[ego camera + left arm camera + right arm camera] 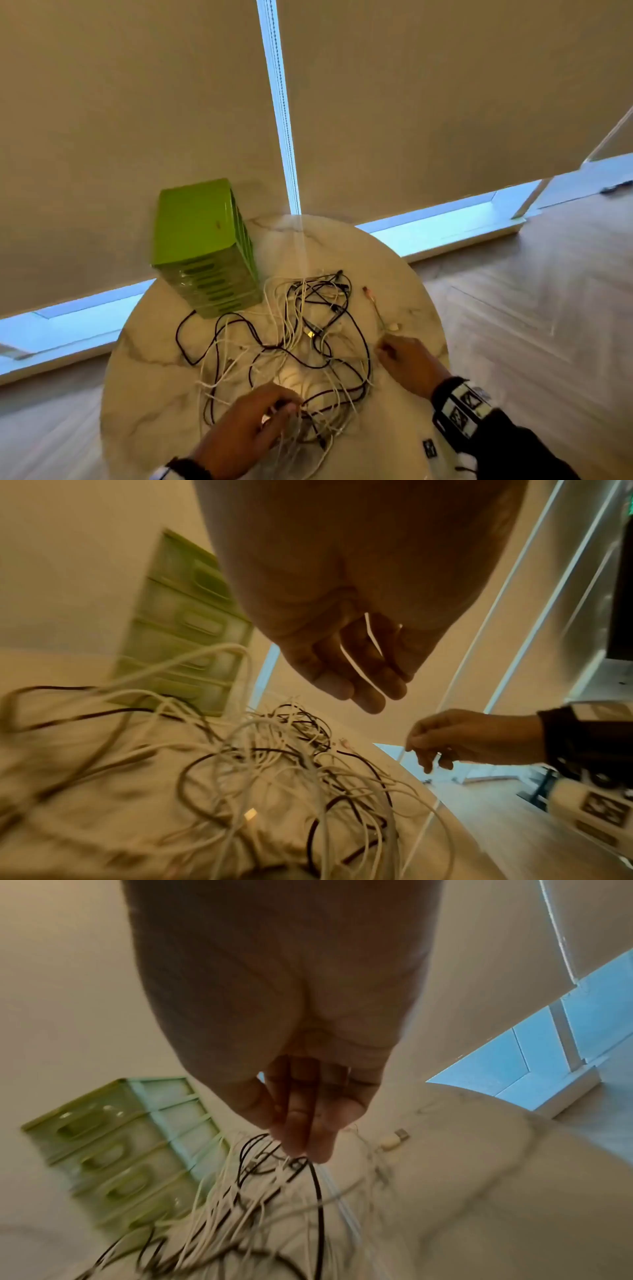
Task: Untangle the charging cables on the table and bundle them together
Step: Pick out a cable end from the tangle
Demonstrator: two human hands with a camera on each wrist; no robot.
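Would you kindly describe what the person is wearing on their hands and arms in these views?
Both hands, the left hand and the right hand, are bare, with no gloves. The right arm has a dark sleeve and a black wrist strap carrying a white block with black square markers. A dark band with a white part shows at the left wrist.

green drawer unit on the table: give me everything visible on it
The green drawer unit is a tall, boxy stack that looks like glossy lime plastic. Its front shows several shallow drawers, one above another, each with an oval recessed pull; the exact count is hard to read. It stands upright at the far left edge of the round marble table. A black cable loop lies close by its base; contact is unclear. Neither hand touches it.
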